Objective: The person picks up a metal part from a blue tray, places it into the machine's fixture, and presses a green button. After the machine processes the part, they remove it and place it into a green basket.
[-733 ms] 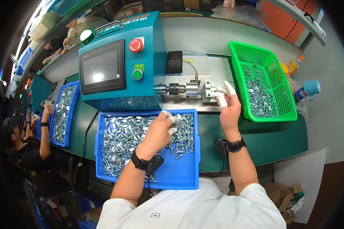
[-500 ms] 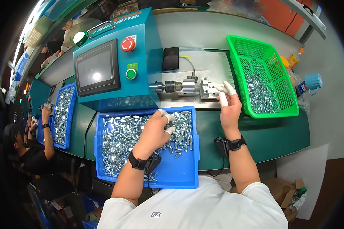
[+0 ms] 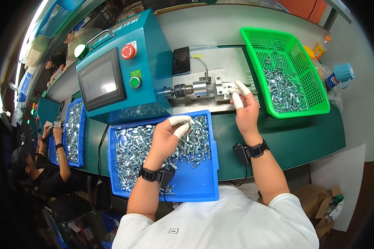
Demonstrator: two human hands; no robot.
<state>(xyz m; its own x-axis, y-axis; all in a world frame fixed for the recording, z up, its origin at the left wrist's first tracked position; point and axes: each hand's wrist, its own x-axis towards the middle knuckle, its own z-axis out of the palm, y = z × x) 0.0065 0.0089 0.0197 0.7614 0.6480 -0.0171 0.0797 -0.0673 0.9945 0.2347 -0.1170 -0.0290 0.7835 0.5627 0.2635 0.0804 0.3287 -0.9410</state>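
My left hand (image 3: 164, 139), with white finger cots, is raised over the blue tray (image 3: 195, 182) of small silver metal fittings (image 3: 133, 145). Its thumb and forefinger pinch a small metal fitting (image 3: 191, 122). My right hand (image 3: 247, 116), also in finger cots, is at the right end of the steel clamping block (image 3: 223, 89). There the thumb and middle fingertip nearly meet, the forefinger stretched above them; anything between them is hidden. Left of the block, a chuck (image 3: 180, 90) and a steel cylinder (image 3: 200, 88) stick out from the teal machine (image 3: 147, 54).
A green basket (image 3: 297, 114) with similar fittings stands at right, a blue cup (image 3: 343, 72) beyond it. A dark phone (image 3: 181, 61) lies behind the chuck. The machine carries a screen (image 3: 100, 79) and a red button (image 3: 128, 52). At left, a co-worker (image 3: 45, 166) sits near another blue tray (image 3: 75, 133).
My left hand has lifted from among the fittings, thumb and forefinger now pinching one. My right hand stays by the clamping block, its fingers slightly shifted. The whole view has tilted a little.
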